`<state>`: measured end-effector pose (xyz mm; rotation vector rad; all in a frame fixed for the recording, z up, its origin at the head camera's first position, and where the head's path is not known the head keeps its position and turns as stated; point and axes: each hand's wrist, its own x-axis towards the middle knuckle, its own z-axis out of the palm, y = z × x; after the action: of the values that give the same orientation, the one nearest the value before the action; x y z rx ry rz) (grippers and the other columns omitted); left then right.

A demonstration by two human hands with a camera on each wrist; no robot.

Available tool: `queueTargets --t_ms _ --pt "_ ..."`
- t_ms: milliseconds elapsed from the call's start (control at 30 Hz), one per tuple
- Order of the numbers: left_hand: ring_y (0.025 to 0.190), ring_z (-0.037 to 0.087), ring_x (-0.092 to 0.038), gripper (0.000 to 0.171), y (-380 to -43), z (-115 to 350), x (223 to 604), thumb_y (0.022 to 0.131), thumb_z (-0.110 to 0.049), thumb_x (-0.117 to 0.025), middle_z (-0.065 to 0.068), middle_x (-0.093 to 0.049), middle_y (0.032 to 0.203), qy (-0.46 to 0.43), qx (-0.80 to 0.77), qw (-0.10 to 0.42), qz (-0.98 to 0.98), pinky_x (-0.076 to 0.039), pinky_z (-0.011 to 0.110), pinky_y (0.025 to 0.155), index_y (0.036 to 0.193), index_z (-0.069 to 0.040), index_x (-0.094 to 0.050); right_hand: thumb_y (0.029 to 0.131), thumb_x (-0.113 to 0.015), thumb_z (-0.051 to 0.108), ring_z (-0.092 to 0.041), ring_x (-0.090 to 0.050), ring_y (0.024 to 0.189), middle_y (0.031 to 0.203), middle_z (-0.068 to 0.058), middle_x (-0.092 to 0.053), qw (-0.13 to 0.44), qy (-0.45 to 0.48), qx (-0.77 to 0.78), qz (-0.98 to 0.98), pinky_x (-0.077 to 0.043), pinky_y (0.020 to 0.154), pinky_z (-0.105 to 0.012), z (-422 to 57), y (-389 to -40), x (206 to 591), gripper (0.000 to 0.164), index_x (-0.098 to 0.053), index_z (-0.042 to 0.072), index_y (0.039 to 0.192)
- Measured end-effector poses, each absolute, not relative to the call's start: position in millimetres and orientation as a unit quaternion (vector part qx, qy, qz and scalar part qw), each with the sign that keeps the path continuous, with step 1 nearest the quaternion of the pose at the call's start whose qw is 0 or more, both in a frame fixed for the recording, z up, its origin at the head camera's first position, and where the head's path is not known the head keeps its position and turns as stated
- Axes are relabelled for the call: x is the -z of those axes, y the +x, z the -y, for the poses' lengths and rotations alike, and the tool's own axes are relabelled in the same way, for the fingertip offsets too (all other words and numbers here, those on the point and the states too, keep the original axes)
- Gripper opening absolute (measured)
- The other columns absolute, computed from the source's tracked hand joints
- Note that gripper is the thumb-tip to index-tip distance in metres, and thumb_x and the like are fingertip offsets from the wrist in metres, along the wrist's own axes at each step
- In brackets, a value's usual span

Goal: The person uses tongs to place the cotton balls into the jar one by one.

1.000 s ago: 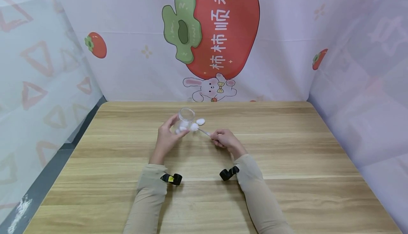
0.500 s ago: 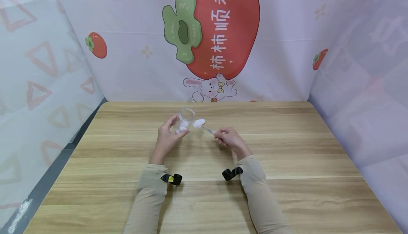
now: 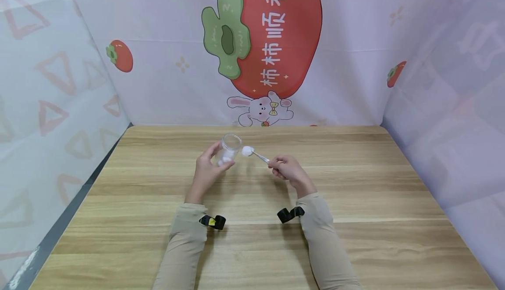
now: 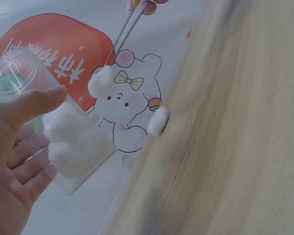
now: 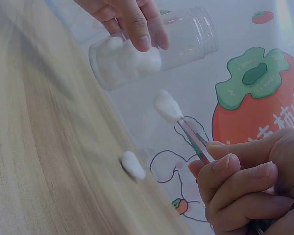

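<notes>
My left hand grips a clear jar, tilted and held off the table, with its mouth uncovered. Several white cotton balls lie in its lower part. Metal tweezers are pinched between the thumb and fingers of my right hand. Their tips hold one cotton ball in the air, beside the jar and apart from it. Another cotton ball sits on the table; in the head view the held one covers it.
The wooden table extends around both hands. At its far edge hangs a printed cloth, and more pale cloth stands along the sides. Each wrist wears a small black camera.
My right hand has drawn the tweezers and cotton ball rightward and a little farther back, away from the jar. The left hand and jar hold nearly still.
</notes>
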<state>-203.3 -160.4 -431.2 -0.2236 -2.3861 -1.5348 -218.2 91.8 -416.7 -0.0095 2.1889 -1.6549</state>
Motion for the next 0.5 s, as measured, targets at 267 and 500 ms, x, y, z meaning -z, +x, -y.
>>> queueTargets --t_ms 267,500 --pt "0.124 0.036 -0.057 0.069 -202.6 159.5 429.6 0.072 -0.011 -0.084 0.021 -0.060 0.132 -0.073 0.528 0.148 0.833 -0.040 0.050 0.115 0.132 0.001 -0.053 0.098 -0.052 0.012 -0.004 -0.035 0.046 0.056 0.006 -0.047 0.198 -0.003 0.593 -0.781 -0.028 0.043 -0.015 -90.7 -219.9 414.6 0.025 -0.056 -0.012 0.101" --pt "0.123 0.036 -0.058 0.068 -203.9 159.9 431.4 0.072 -0.011 -0.084 0.021 -0.061 0.131 -0.078 0.527 0.149 0.833 -0.041 0.050 0.114 0.131 0.002 -0.053 0.095 -0.056 0.013 -0.004 -0.037 0.046 0.053 0.006 -0.049 0.211 0.004 0.560 -0.802 -0.028 0.042 -0.016 -93.0 -221.6 420.3 0.019 -0.061 -0.005 0.091"
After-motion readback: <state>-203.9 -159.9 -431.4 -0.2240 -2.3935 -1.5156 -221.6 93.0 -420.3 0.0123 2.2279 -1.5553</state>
